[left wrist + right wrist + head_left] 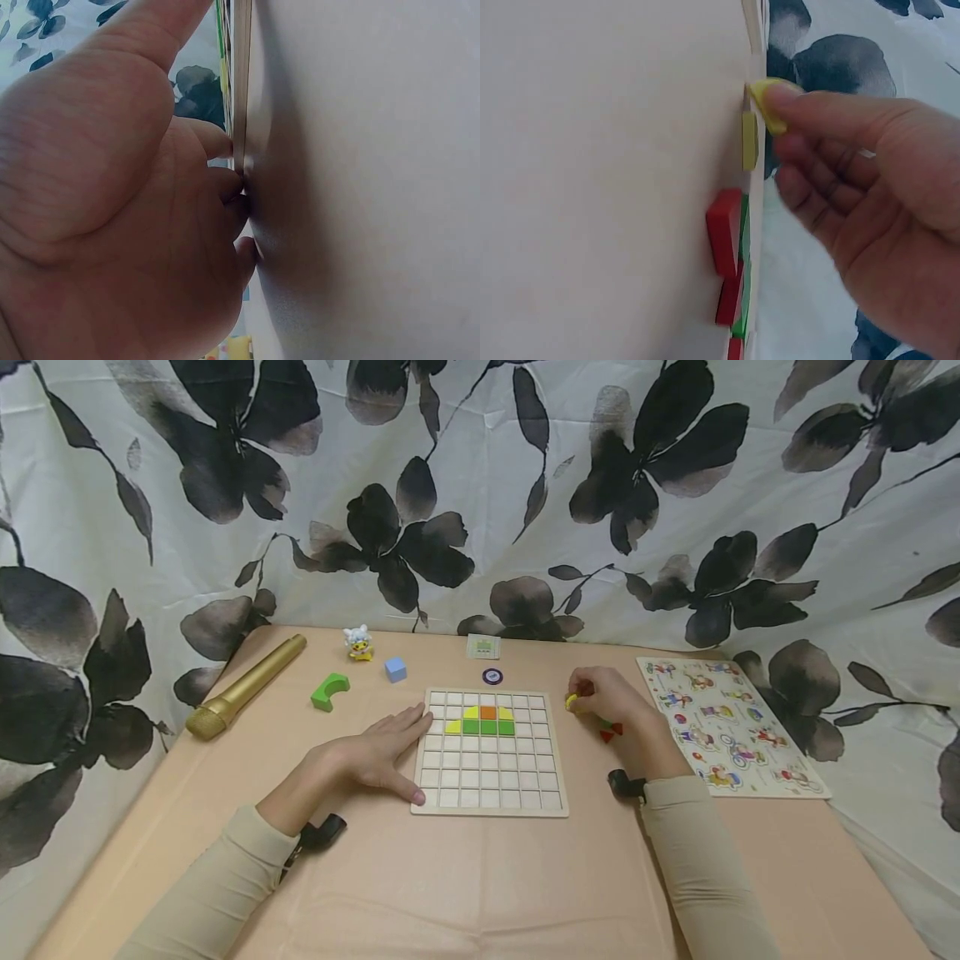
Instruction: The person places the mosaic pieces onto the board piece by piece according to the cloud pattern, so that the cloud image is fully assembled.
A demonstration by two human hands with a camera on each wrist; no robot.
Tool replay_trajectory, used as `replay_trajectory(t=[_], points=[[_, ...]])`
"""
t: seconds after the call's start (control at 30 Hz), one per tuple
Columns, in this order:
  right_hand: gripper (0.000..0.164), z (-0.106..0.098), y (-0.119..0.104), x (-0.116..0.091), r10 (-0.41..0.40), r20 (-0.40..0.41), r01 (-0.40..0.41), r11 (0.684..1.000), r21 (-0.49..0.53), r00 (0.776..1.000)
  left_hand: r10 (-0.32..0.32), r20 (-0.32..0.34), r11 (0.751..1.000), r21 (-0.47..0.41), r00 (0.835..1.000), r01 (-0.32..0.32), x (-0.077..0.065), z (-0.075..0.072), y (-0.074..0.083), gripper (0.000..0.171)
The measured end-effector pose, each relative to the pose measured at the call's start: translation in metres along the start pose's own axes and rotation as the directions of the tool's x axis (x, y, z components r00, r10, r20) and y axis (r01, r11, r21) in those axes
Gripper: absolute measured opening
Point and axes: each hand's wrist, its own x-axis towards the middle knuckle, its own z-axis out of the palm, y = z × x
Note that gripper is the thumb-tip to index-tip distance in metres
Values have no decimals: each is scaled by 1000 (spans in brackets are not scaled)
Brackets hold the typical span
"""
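A white grid board [487, 777] lies mid-table, with yellow, orange and green pieces [488, 727] set in its upper squares. My left hand [375, 752] rests at the board's left edge, fingers extended and thumb on the lower left corner. To the right of the board, my right hand [611, 697] pinches a small yellow piece [771, 101] between thumb and fingers. Below it in the right wrist view are another yellow piece [750, 141], red pieces [724, 232] and green pieces [745, 225], partly hidden behind the red ones.
A gold microphone [247, 685] lies at the left. Near it are a green arch block [327, 692], a blue cube [395, 669] and a small figurine [359, 644]. Behind the board sit a card [483, 647] and a round token [492, 677]. A picture board [727, 727] lies at the right.
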Motion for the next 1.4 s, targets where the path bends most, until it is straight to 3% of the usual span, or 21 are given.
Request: replay_trajectory(t=[0.1,0.23,0.4,0.67,0.9,1.1,1.4], points=[[10,-3,-2,-2,2,-15,-2,999,41,1000,8,-1,1000,-5,1000,-8,0,0,0,136],[21,-6,-12,-3,6,6,-7,988,152,1000,16,-5,1000,-7,1000,-16,1,0,-1,136],[25,-1,-32,-1,-14,101,-13,963,268,995,18,-6,1000,3,1000,-18,1,0,-3,136],[23,22,-59,3,-155,219,117,978,175,964,18,-6,1000,-2,1000,-18,1,0,-2,136],[21,36,-68,2,-108,222,100,994,46,969,22,-4,1000,-2,1000,-22,1,-1,-2,136],[20,37,-72,2,-132,207,148,987,-66,969,40,-7,999,0,999,-40,-1,-2,-2,135],[23,38,-76,1,-126,226,156,981,-117,966,33,-6,999,-2,999,-33,-1,-2,-3,135]])
